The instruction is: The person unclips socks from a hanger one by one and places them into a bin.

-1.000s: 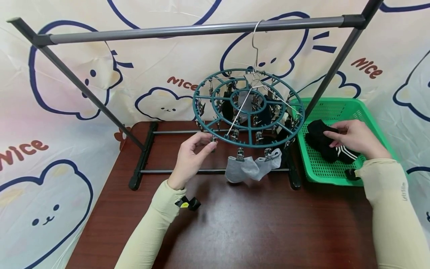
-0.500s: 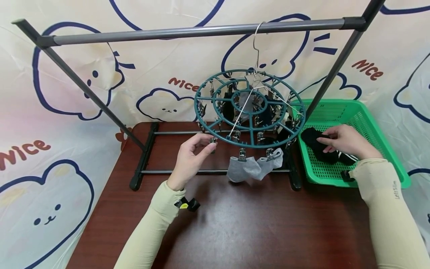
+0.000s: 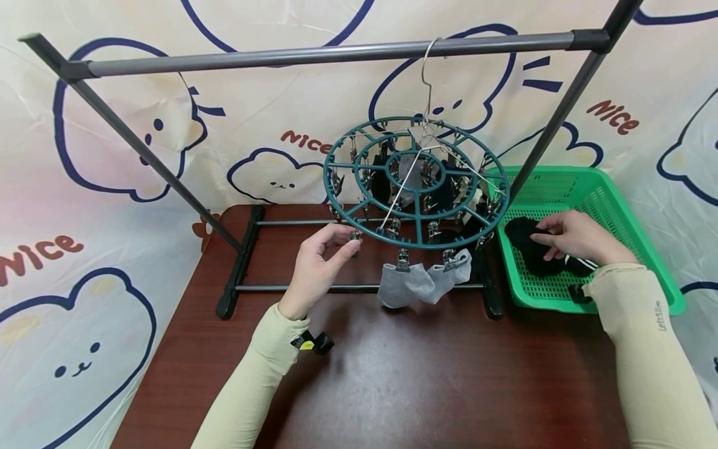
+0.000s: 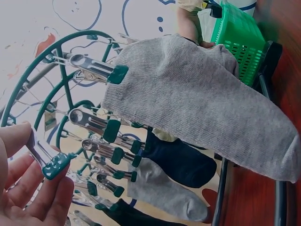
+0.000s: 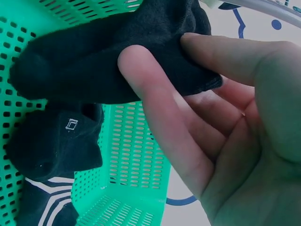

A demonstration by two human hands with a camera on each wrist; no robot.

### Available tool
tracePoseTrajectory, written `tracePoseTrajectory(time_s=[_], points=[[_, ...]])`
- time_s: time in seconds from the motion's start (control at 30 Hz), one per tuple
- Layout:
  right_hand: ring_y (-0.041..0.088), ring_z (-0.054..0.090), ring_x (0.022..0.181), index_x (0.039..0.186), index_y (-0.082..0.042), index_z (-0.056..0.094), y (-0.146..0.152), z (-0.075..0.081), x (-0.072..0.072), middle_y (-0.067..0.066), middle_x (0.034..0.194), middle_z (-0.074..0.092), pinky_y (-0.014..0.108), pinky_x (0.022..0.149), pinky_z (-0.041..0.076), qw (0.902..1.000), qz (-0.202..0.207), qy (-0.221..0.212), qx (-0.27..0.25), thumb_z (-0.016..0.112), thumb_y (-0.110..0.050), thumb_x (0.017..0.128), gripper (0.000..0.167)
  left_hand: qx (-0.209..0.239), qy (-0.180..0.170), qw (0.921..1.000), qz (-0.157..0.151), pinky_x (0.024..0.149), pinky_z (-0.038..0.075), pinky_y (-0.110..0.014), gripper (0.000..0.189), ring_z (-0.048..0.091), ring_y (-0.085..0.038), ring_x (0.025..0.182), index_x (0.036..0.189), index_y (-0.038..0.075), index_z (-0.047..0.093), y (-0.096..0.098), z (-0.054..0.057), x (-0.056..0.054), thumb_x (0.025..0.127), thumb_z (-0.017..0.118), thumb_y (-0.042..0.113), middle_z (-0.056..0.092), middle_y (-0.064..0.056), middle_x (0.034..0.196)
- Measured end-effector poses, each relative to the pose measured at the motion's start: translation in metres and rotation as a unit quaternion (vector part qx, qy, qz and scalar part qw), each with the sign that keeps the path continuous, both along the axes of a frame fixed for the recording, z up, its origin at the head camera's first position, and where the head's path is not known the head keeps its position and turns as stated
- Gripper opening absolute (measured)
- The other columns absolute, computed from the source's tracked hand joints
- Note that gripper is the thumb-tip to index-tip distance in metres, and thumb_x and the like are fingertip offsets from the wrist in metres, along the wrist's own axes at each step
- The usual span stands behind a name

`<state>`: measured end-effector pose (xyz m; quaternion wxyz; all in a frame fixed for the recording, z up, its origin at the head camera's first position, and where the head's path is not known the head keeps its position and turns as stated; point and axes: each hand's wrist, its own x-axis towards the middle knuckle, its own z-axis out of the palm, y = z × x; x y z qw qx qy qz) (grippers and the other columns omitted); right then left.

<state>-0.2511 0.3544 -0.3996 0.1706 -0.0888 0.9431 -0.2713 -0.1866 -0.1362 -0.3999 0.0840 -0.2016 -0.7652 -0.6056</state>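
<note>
Over right at the green basket (image 3: 538,303) | black sock (image 5: 84,61) gets pinched by fingers (image 5: 157,94) of right hand (image 3: 583,238) | left: clip (image 4: 54,165) on teal hanger (image 3: 417,245) pinched too, left hand (image 3: 316,265) fingers

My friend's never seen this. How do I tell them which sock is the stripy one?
Find the green basket beside the drying rack. There, the right hand pinches a plain-looking black sock; lower in the right wrist view is a dark sock with a small white mark. The stripy sock is lowest: only it shows bold white stripes.
</note>
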Motion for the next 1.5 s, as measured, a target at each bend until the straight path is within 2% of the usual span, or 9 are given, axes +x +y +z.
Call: tracePoseTrajectory(time_s=[0.4,0.67,0.97,1.13,1.23,1.4,1.5], points=[[0.024,0.073,0.068,0.132,0.014,0.056,0.002,-0.003,-0.004,0.007,0.079,0.074,0.038,0.061,0.059,0.9997,0.005,-0.011,0.023,0.062,-0.022,0.104,0.046,0.002,0.000,1.0000,-0.002,0.086,0.058,-0.029,0.020,0.071,-0.015,0.096,0.119,0.006,0.071,-0.001,-0.001,-0.001,0.100,0.070,0.014,0.075,-0.009,0.105],[0.026,0.073,0.070,0.132,0.015,0.057,0.002,-0.007,-0.004,0.011,0.087,0.075,0.042,0.064,0.059,0.9992,0.009,-0.022,0.032,0.062,-0.022,0.104,0.046,0.009,-0.006,0.9999,-0.002,0.085,0.058,-0.027,0.019,0.071,-0.015,0.095,0.118,0.007,0.072,-0.003,-0.003,-0.001,0.100,0.069,0.012,0.074,-0.017,0.105],[0.028,0.073,0.069,0.132,0.014,0.057,0.000,-0.013,-0.010,0.019,0.092,0.073,0.044,0.063,0.059,0.9987,0.026,-0.029,0.032,0.060,-0.021,0.104,0.045,0.005,0.002,1.0000,-0.003,0.086,0.059,-0.030,0.020,0.072,-0.017,0.095,0.118,0.009,0.072,-0.002,-0.004,-0.002,0.100,0.071,0.016,0.074,-0.008,0.103],[0.023,0.071,0.067,0.133,0.013,0.057,0.000,-0.016,-0.015,0.022,0.099,0.072,0.042,0.062,0.058,0.9980,0.029,-0.039,0.041,0.060,-0.021,0.105,0.045,0.006,0.005,1.0000,-0.005,0.085,0.059,-0.030,0.020,0.072,-0.017,0.095,0.118,0.008,0.071,-0.002,-0.003,-0.002,0.100,0.071,0.016,0.074,-0.013,0.104],[0.022,0.070,0.066,0.134,0.013,0.057,-0.001,-0.018,-0.019,0.021,0.097,0.072,0.043,0.061,0.057,0.9973,0.031,-0.049,0.046,0.060,-0.021,0.105,0.045,0.006,0.002,1.0000,-0.005,0.086,0.059,-0.032,0.020,0.071,-0.017,0.095,0.118,0.008,0.071,-0.002,-0.002,-0.002,0.100,0.070,0.016,0.074,-0.015,0.105],[0.022,0.068,0.064,0.131,0.012,0.059,-0.002,-0.020,-0.023,0.016,0.091,0.071,0.041,0.059,0.056,0.9965,0.040,-0.050,0.054,0.061,-0.020,0.104,0.042,0.001,0.000,1.0000,-0.002,0.087,0.059,-0.036,0.019,0.072,-0.016,0.095,0.118,0.008,0.071,-0.001,-0.001,-0.002,0.100,0.070,0.015,0.074,-0.009,0.103],[0.022,0.069,0.063,0.127,0.011,0.061,-0.004,-0.020,-0.025,0.019,0.096,0.070,0.040,0.059,0.055,0.9965,0.046,-0.040,0.056,0.062,-0.019,0.103,0.038,0.001,0.001,1.0000,-0.002,0.087,0.059,-0.034,0.019,0.071,-0.016,0.095,0.118,0.008,0.071,-0.001,-0.001,-0.001,0.100,0.070,0.015,0.074,-0.008,0.103]])
